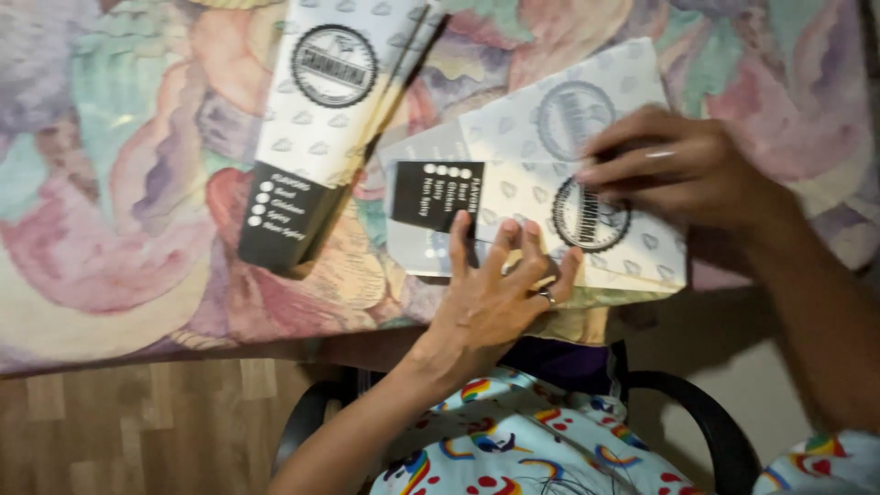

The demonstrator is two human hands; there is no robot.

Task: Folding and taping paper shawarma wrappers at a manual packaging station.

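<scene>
Nearest the camera lies a strip of wood-grain floor, with the dark curved arm of a chair and the person's lap in a white garment printed with rainbows. Above that runs the edge of the tabletop, covered by a cloth in soft swirls of pink, mauve, green and cream.

At the near edge of the cloth the left hand rests with its fingers spread, its grip open, fingertips pressing on a flat white paper bag. This bag lies nearly level, with a faint pale pattern, a black rectangular panel of small white lettering at its left end and a round black stamp-like seal towards its right. The right hand lies over the bag's right part, fingers held together and laid flat beside the seal; whether it pinches the paper cannot be told. A second bag of the same kind lies partly beneath and behind.

Farther off, to the left, a third bag lies slantwise, apart from both hands, its black panel at the near end and its round seal at the far end.
</scene>
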